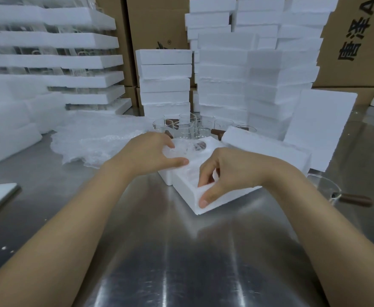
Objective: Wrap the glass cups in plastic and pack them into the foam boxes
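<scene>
A brushed steel desk point(181, 251) fills the lower half of the view and reflects the overhead light in pale streaks. Two bare forearms reach in from the near edge towards its middle.

An open white foam box point(182, 189) sits at the middle of the desk, turned at an angle. In its far end lies a glass cup wrapped in clear plastic point(182, 148), with a brown handle showing through the wrap. The left hand point(150, 151) is curved over this wrapped cup, gripping it, thumb stretched along its near side. The right hand point(223, 173) pinches the near wall of the box, thumb on the outer corner and fingers curled down inside the cavity.

Just behind the box stands a cluster of unwrapped glass cups point(188, 127) with brown handles. A loose heap of plastic wrap point(97, 138) spreads to the left of them. A long foam piece point(265, 149) lies to the right of the box, and beyond it a flat foam slab point(321, 125) stands upright. One more glass cup with a handle point(327, 187) rests near the right edge.

Along the far edge rise tall stacks of white foam boxes point(257, 63). At the far left, foam trays point(49, 60) are layered with glassware between them. Brown cardboard cartons point(356, 52) form the back wall.
</scene>
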Demonstrator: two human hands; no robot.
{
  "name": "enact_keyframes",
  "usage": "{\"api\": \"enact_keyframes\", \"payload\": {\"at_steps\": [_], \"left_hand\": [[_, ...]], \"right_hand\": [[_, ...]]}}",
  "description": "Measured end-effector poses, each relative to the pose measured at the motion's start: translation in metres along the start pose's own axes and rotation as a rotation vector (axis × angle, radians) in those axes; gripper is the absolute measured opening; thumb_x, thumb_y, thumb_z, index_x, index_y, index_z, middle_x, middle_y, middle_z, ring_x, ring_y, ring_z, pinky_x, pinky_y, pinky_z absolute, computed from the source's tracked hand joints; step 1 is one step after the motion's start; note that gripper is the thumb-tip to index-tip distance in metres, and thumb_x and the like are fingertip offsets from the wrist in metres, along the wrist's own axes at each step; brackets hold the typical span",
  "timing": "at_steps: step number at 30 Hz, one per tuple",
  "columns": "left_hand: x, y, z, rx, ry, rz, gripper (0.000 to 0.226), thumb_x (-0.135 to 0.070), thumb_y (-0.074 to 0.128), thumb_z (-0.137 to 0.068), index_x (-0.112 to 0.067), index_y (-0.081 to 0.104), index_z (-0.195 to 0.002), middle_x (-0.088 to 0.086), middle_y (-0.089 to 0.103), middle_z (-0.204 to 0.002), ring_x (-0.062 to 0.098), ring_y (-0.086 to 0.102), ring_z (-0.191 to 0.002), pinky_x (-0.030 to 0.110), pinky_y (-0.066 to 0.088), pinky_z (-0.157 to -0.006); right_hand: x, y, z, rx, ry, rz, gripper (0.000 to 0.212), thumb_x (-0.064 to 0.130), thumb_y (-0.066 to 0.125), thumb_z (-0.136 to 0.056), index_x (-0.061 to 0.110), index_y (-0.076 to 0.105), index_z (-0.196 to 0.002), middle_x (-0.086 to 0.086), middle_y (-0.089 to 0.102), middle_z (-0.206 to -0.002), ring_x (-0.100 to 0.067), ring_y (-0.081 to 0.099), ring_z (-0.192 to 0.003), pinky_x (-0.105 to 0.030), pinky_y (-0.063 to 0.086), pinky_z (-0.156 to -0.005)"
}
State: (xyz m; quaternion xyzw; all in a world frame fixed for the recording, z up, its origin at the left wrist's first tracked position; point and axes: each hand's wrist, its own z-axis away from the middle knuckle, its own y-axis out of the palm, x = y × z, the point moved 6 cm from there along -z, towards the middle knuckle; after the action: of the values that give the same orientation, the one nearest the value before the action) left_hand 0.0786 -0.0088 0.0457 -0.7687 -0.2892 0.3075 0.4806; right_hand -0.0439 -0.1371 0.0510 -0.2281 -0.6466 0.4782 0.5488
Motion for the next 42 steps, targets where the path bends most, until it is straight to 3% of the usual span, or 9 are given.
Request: {"api": "enact_keyframes", "payload": {"at_steps": [4, 8, 11, 16, 20, 24, 28, 37, 42], "left_hand": [[-0.009, -0.001, 0.002, 0.041, -0.032, 0.104, 0.066, -0.082, 0.037, -0.077, -0.028, 0.069, -0.098, -0.013, 0.063, -0.103, 0.014, 0.057, -0.095, 0.033, 0.045, -0.078], [0.002, -0.008, 0.002, -0.161, -0.174, 0.485, 0.014, -0.036, 0.050, -0.094, -0.027, 0.058, -0.088, -0.011, 0.057, -0.084, 0.006, 0.053, -0.076, 0.022, 0.039, -0.063], [0.008, 0.005, 0.000, -0.156, -0.292, 0.538, 0.016, -0.020, 0.054, -0.088, -0.028, 0.062, -0.077, -0.011, 0.058, -0.078, 0.002, 0.053, -0.065, 0.015, 0.036, -0.053], [0.012, 0.018, -0.002, -0.219, -0.471, 0.686, 0.015, -0.011, 0.056, -0.082, -0.022, 0.064, -0.088, -0.001, 0.061, -0.096, 0.017, 0.057, -0.086, 0.025, 0.041, -0.069], [0.007, 0.013, -0.002, -0.142, -0.433, 0.700, 0.020, -0.038, 0.064, -0.087, -0.022, 0.064, -0.099, -0.002, 0.055, -0.096, 0.019, 0.056, -0.090, 0.028, 0.040, -0.075], [0.005, 0.005, 0.007, 0.169, -0.363, 0.525, 0.083, -0.092, 0.053, -0.053, -0.037, 0.048, -0.114, -0.004, 0.045, -0.128, 0.017, 0.045, -0.118, 0.036, 0.034, -0.101], [0.000, 0.026, 0.015, 0.461, -0.270, 0.413, 0.129, -0.063, 0.079, -0.059, -0.036, -0.008, -0.150, -0.010, 0.013, -0.158, 0.016, 0.023, -0.140, 0.026, 0.023, -0.098], [0.018, 0.015, 0.021, 0.569, -0.166, 0.344, 0.136, -0.047, 0.090, -0.054, -0.054, -0.014, -0.143, -0.019, 0.000, -0.158, 0.015, 0.015, -0.144, 0.028, 0.024, -0.102], [0.016, 0.007, 0.015, 0.444, -0.167, 0.647, 0.131, -0.079, 0.073, -0.046, -0.050, -0.007, -0.147, -0.021, 0.016, -0.156, 0.011, 0.019, -0.144, 0.034, 0.024, -0.111]], "right_hand": [[0.008, -0.025, 0.011, -0.198, -0.174, -0.190, 0.022, 0.050, 0.079, -0.058, 0.032, 0.075, -0.069, 0.007, 0.066, -0.070, 0.001, 0.045, -0.061, -0.013, 0.033, -0.059], [0.001, -0.056, 0.026, -0.519, -0.240, -0.394, 0.021, 0.044, 0.080, -0.062, 0.025, 0.073, -0.066, 0.002, 0.061, -0.063, -0.015, 0.049, -0.062, -0.031, 0.037, -0.061], [-0.006, -0.080, 0.042, -0.826, -0.344, -0.649, 0.013, 0.036, 0.075, -0.071, 0.027, 0.071, -0.063, 0.012, 0.062, -0.063, -0.006, 0.055, -0.060, -0.020, 0.042, -0.056], [-0.026, -0.094, 0.051, -1.121, -0.362, -1.035, 0.023, 0.042, 0.064, -0.080, 0.020, 0.059, -0.079, 0.007, 0.057, -0.076, -0.010, 0.050, -0.070, -0.019, 0.042, -0.062], [-0.043, -0.088, 0.042, -1.166, -0.298, -1.142, 0.015, 0.032, 0.056, -0.094, 0.019, 0.054, -0.088, 0.002, 0.056, -0.094, -0.013, 0.048, -0.084, -0.027, 0.043, -0.074], [-0.054, -0.083, 0.034, -1.119, -0.347, -1.418, 0.009, 0.021, 0.053, -0.097, 0.014, 0.058, -0.098, 0.001, 0.062, -0.096, -0.010, 0.059, -0.088, -0.019, 0.049, -0.081], [-0.066, -0.076, 0.028, -1.093, -0.339, -1.727, 0.007, 0.015, 0.058, -0.094, 0.009, 0.061, -0.095, -0.001, 0.064, -0.089, -0.011, 0.060, -0.078, -0.018, 0.052, -0.075], [-0.081, -0.066, 0.023, -1.103, -0.299, -1.989, 0.021, 0.027, 0.067, -0.089, 0.009, 0.059, -0.097, -0.003, 0.062, -0.083, -0.014, 0.058, -0.074, -0.019, 0.052, -0.071], [-0.070, -0.063, 0.014, -1.090, -0.270, -1.762, 0.019, 0.011, 0.064, -0.090, 0.010, 0.054, -0.107, 0.000, 0.067, -0.076, -0.013, 0.064, -0.069, -0.020, 0.052, -0.063]]}}
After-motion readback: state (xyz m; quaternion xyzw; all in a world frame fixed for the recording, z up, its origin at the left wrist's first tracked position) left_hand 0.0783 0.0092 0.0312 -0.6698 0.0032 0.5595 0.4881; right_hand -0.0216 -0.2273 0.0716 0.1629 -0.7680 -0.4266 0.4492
